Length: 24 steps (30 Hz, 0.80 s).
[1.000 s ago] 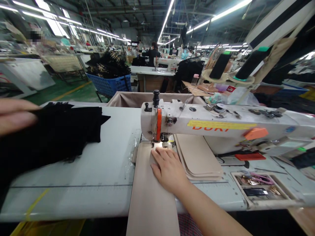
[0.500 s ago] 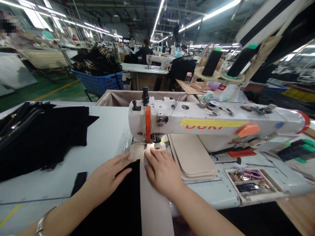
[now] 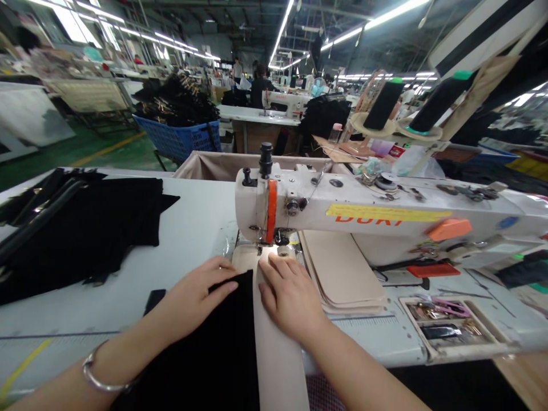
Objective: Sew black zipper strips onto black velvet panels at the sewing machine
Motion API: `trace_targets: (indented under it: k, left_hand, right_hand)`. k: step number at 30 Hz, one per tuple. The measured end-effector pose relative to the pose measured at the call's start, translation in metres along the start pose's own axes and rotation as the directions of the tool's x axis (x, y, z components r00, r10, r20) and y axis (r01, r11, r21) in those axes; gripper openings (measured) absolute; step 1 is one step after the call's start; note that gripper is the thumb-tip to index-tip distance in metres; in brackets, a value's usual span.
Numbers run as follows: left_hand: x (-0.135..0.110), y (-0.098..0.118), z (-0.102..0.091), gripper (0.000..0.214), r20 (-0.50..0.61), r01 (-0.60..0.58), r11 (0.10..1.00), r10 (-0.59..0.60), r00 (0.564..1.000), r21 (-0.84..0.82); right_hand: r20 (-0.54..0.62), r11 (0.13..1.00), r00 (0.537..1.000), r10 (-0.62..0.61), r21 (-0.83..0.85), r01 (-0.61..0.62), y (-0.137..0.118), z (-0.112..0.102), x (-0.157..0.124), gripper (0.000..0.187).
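Observation:
Under the needle of a white sewing machine [image 3: 317, 197] lies a beige fabric panel [image 3: 278, 371], with a black fabric piece [image 3: 214, 354] on top of its left part. My left hand [image 3: 199, 294] has the upper left edge of the black piece between thumb and fingers, its fingertips by the beige panel. My right hand [image 3: 293, 297] rests flat on the beige panel, fingers stretched out, tips close to the presser foot [image 3: 260, 250] and a small pale roller guide [image 3: 283, 251]. Right of the needle, a stack of beige panels [image 3: 342, 271] sits beneath the machine arm.
Black fabric pieces [image 3: 98, 228] are heaped on the table's left. A tray [image 3: 454, 325] of small tools and metal parts is set in the right side. Thread cones [image 3: 383, 105] stand behind the machine. A blue basket [image 3: 180, 137] of black pieces is beyond the table.
The whole view has shifted, so most things appear farther right. My left thumb and fingers lie a little closer together at the black piece's edge. The right hand stays flat on the beige panel.

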State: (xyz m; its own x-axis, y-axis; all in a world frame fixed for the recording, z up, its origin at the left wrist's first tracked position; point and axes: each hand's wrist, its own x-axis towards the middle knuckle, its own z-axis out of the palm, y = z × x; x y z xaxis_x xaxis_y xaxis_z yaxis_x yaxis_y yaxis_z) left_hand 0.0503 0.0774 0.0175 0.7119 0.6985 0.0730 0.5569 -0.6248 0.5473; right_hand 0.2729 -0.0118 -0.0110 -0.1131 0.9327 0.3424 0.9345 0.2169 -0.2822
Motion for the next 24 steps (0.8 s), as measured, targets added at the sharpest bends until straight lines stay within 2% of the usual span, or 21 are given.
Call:
trace_targets:
  k: [4, 6, 7, 9, 12, 14, 24]
  left_hand:
    - [0.008, 0.001, -0.055, 0.035, 0.084, 0.196, 0.957, -0.182, 0.980, -0.213]
    - [0.016, 0.002, -0.062, 0.031, 0.157, 0.195, 0.950, -0.160, 0.975, -0.243]
    - [0.022, 0.003, -0.058, 0.029, 0.191, 0.177, 0.958, -0.134, 0.972, -0.226]
    - [0.035, 0.006, -0.036, 0.026, 0.196, 0.147, 0.977, -0.116, 0.974, -0.152]
    - [0.054, 0.009, 0.001, 0.014, 0.041, 0.146, 0.989, -0.145, 0.989, -0.032]
    - [0.063, 0.010, 0.014, 0.009, -0.023, 0.138, 0.990, -0.137, 0.990, 0.027]
    - [0.074, 0.009, 0.018, 0.011, -0.107, 0.187, 0.975, -0.175, 0.979, 0.120]
  right_hand:
    - [-0.011, 1.000, 1.000, -0.018, 0.003, 0.018, 0.001, 0.003, 0.000, 0.043]
    - [-0.011, 0.999, 0.999, -0.032, 0.013, 0.032, 0.002, 0.003, 0.000, 0.043]
    - [-0.007, 0.999, 0.999, -0.038, 0.021, 0.038, 0.002, 0.003, 0.000, 0.043]
    - [0.003, 0.998, 0.999, -0.043, 0.037, 0.043, 0.002, 0.002, 0.000, 0.041]
    - [0.022, 0.998, 0.999, -0.035, 0.049, 0.034, 0.002, 0.000, 0.000, 0.037]
    - [0.034, 0.998, 0.999, -0.037, 0.049, 0.036, 0.001, -0.001, 0.001, 0.038]
    - [0.057, 0.999, 0.998, -0.005, 0.035, 0.003, 0.002, 0.002, 0.002, 0.054]
